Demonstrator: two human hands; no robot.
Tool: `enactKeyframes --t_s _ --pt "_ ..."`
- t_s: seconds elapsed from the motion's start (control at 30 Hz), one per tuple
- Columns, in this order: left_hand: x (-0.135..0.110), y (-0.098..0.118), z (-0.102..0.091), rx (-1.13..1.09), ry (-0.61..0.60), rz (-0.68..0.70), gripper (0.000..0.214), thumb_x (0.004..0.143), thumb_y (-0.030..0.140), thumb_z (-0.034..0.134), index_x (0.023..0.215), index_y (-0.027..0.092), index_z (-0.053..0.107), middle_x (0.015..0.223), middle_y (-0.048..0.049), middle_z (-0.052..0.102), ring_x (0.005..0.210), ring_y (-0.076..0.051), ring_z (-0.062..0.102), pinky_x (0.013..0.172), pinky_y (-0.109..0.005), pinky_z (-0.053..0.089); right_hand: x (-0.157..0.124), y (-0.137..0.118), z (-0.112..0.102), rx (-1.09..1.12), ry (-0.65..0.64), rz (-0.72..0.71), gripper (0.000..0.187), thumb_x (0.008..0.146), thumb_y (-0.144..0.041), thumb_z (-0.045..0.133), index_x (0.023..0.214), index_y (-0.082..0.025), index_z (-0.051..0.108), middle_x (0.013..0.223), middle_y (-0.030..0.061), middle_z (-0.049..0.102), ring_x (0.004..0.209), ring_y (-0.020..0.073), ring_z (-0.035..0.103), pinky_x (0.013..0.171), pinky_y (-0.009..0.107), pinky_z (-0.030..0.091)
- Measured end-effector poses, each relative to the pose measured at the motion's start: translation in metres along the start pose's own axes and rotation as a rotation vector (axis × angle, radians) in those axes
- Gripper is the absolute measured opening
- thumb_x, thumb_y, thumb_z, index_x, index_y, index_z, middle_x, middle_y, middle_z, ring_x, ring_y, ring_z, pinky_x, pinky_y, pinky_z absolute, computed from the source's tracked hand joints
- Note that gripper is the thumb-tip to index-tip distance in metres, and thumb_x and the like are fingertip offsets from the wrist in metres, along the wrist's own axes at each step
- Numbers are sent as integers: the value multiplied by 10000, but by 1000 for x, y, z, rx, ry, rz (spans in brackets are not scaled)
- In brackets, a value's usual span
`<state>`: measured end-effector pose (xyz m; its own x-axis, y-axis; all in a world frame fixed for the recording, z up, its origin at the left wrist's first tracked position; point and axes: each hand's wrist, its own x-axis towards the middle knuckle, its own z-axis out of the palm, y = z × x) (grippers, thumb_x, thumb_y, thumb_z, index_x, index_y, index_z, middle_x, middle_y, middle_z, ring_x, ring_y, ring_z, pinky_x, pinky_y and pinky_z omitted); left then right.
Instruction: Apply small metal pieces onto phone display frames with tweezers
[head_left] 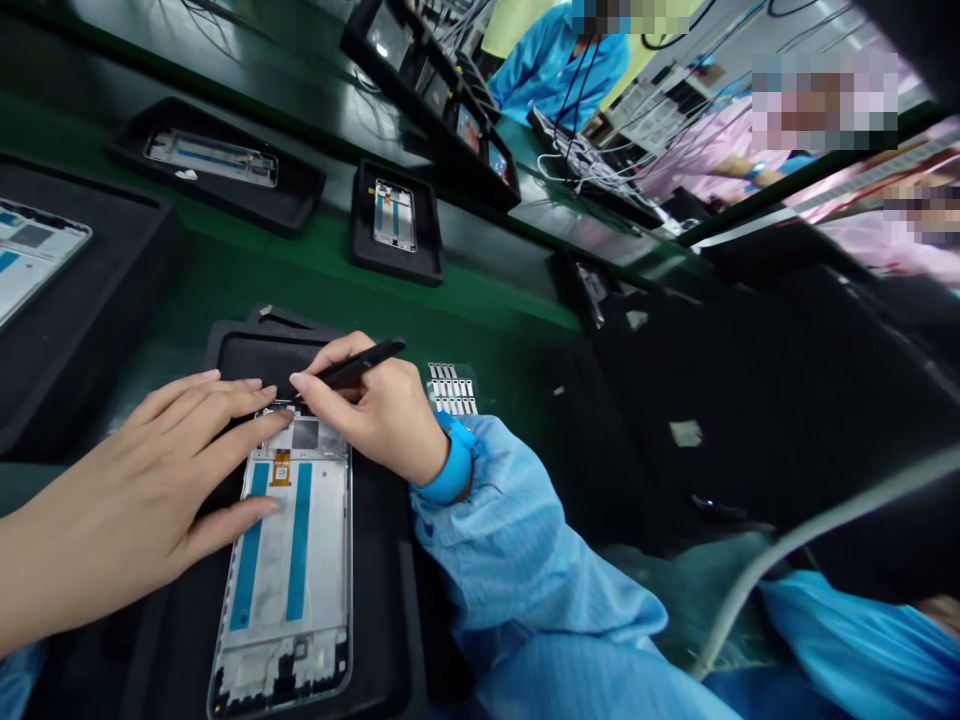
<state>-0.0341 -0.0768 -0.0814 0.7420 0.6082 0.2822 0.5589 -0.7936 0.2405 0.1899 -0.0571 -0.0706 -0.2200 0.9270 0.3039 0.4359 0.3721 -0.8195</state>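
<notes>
R fingers: R hand point(382, 410) closed round a slim black pen-shaped tool point(356, 367), thumb vs. index; the tool slants, its working end down by the frame's top edge. Exact contact we can't tell, our fingers are in the way.
L fingers: L hand point(157, 485) flat-ish, fingers loosely spread, thumb well apart; tips rest at the frame's upper L side, thumb on its L blue strip.
Phone frame: silver phone mid-frame point(274, 570), under both our hands, lengthwise twd us, w/ two blue strips point(298, 545), an orange flex cable point(281, 470) btwn them near the top & a dk grey square point(305, 433) above.
Under it: black tray point(386, 600).
R wrist: bright blue wristband point(450, 468), then our lt blue sleeve point(517, 530).
Just R of wrist: clear sheet w/ rows of small metal pcs point(453, 390), on the green mat point(495, 330).
Far side: two smaller black trays, a silver frame in each, R one point(394, 215), L one point(214, 158).
Far L: big black tray point(97, 270), another frame partly in view.
R side: black trays point(787, 400), piled.
Bkgd: co-workers in blue point(532, 70) & pink.
</notes>
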Motion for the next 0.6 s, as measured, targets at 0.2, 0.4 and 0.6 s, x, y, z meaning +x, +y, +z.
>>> enactKeyframes --t_s 0.2,0.4,0.6 --pt "-1 0 1 -1 -8 -8 544 954 557 471 1365 208 545 1352 -113 585 1249 -331 529 1069 -533 389 -2 3 -3 85 5 61 172 888 -361 661 860 -202 602 760 -28 654 616 97 661 600 216 523" --pt "-1 -1 2 24 -3 3 573 957 580 448 1388 208 516 1330 -113 600 1240 -315 528 1052 -514 398 -5 4 5 -40 -25 -122 179 928 -367 627 883 -194 623 872 9 696 760 117 691 708 222 555" --pt "1 -1 2 38 -17 -3 513 959 555 457 1362 254 557 1344 -90 603 1227 -320 551 1044 -520 407 7 8 -21 -70 85 -230 178 993 -349 526 921 -210 609 976 38 706 921 153 685 845 297 552"
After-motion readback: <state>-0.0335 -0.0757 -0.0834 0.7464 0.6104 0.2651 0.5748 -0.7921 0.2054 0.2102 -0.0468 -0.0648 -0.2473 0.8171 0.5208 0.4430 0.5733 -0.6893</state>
